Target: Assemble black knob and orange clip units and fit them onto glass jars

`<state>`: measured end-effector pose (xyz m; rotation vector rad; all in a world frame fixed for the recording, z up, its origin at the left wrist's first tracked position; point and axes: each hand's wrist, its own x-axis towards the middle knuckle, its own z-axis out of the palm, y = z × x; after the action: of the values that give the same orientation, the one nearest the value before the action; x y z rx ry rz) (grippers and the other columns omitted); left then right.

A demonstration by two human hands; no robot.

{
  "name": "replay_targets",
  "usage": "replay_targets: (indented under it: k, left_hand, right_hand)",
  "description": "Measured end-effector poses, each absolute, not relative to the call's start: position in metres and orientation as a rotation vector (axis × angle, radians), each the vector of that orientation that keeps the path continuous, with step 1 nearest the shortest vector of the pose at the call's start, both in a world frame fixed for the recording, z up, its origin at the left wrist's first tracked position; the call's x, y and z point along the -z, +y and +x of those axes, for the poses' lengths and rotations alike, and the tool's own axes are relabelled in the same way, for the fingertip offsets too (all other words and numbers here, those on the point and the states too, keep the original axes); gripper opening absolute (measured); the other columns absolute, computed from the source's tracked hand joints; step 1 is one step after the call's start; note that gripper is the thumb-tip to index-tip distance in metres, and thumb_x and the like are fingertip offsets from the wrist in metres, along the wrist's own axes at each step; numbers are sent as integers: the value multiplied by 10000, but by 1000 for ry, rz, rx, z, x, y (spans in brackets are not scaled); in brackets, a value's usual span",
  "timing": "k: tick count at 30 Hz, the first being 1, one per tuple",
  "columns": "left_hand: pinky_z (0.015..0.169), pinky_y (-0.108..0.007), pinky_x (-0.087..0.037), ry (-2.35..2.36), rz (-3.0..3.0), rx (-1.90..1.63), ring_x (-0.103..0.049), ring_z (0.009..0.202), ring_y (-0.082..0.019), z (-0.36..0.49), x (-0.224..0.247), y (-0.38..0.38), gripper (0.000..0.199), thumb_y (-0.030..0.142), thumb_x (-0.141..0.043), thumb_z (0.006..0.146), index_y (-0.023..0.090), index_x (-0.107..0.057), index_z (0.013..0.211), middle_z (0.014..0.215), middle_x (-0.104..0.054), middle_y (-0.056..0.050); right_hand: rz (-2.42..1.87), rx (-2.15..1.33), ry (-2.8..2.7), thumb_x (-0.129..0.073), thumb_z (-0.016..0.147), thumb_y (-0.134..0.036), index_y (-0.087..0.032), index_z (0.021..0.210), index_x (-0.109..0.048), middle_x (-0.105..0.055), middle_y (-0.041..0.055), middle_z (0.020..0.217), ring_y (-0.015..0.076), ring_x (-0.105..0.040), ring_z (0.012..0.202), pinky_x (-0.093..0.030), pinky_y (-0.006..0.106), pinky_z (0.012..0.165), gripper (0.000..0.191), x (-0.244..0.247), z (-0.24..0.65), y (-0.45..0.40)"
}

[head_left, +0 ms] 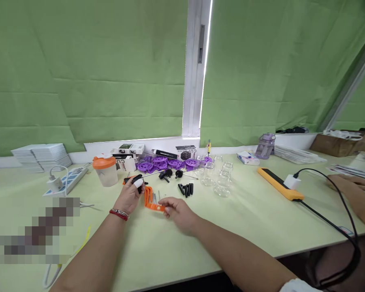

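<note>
Left hand (129,197) gripping, fingers curled, bracelets circling wrist. Right hand (178,213) pinching with thumb and fingertips, pointing leftward. Both forearms reaching forward, converging, hands nearly level.

Beyond my right hand (178,213), back against the wall, I can read "CUP HOLDER" on a white carton (187,153), dark letters on its pale face. Just past my left hand (129,197), a second white carton (126,164) shows the large letters "CU"; I can't make out the rest of that word. Between those two, farther off than both my hands, a narrow black box (165,153) carries a line of small white lettering that I can't read. The printing on the small white-and-blue pack (248,158), well to the right of my right hand, is too small for me as well.
</note>
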<state>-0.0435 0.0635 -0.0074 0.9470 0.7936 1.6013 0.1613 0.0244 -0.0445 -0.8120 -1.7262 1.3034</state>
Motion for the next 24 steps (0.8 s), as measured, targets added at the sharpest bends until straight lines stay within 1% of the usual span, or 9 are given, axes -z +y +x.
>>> replay_targets:
  k: [2, 3, 6, 10, 16, 19, 24]
  left_hand:
    - [560, -202, -417, 785, 977, -1562, -522, 604, -94, -42, 9, 64, 223, 187, -724, 657, 168, -556, 803, 659, -559, 17]
    - [570, -205, -420, 781, 995, -1534, -524, 603, -94, -41, 9, 63, 219, 185, -723, 660, 168, -561, 806, 663, -564, 14]
    - [585, -216, -423, 772, 1037, -1464, -530, 599, -97, -36, 7, 60, 218, 183, -725, 662, 164, -575, 820, 674, -572, 6]
    - [599, -224, -423, 755, 1034, -1412, -540, 613, -100, -23, 2, 53, 266, 175, -739, 641, 167, -575, 850, 712, -580, 4]
    - [553, -213, -387, 809, 1037, -1319, -547, 606, -106, -7, 6, 46, 321, 185, -719, 652, 187, -565, 933, 704, -574, 14]
    - [580, -226, -397, 771, 1083, -1321, -542, 616, -106, -2, 7, 45, 330, 184, -717, 642, 178, -574, 939, 717, -578, 7]
    - [621, -249, -395, 791, 1123, -1300, -531, 631, -114, 7, 6, 40, 358, 203, -723, 641, 191, -570, 964, 746, -575, 5]
  right_hand:
    - [-747, -1467, -1414, -561, 801, -316, -170, 980, -615, -558, -9, 667, 103, -487, 567, -423, 267, 584, 237, 36, 167, 35]
    - [-710, -1507, -1266, -593, 773, -342, -168, 948, -604, -525, -22, 629, 94, -459, 531, -391, 249, 535, 247, 32, 170, 41]
    - [-613, -1552, -965, -661, 693, -302, -179, 894, -573, -503, -27, 663, 70, -407, 495, -298, 216, 463, 252, 22, 180, 56]
    - [-563, -1564, -841, -665, 655, -221, -185, 855, -545, -509, -24, 695, 58, -382, 485, -234, 203, 440, 236, 21, 189, 66]
    - [-563, -1656, -881, -654, 664, -243, -193, 851, -516, -507, -33, 657, 57, -359, 453, -199, 203, 425, 238, 26, 187, 64]
    - [-570, -1674, -894, -653, 650, -242, -196, 819, -493, -516, -41, 638, 52, -357, 440, -193, 201, 425, 237, 25, 185, 62]
    - [-570, -1694, -938, -662, 625, -255, -194, 841, -503, -515, -50, 604, 55, -368, 422, -184, 207, 420, 275, 24, 183, 57]
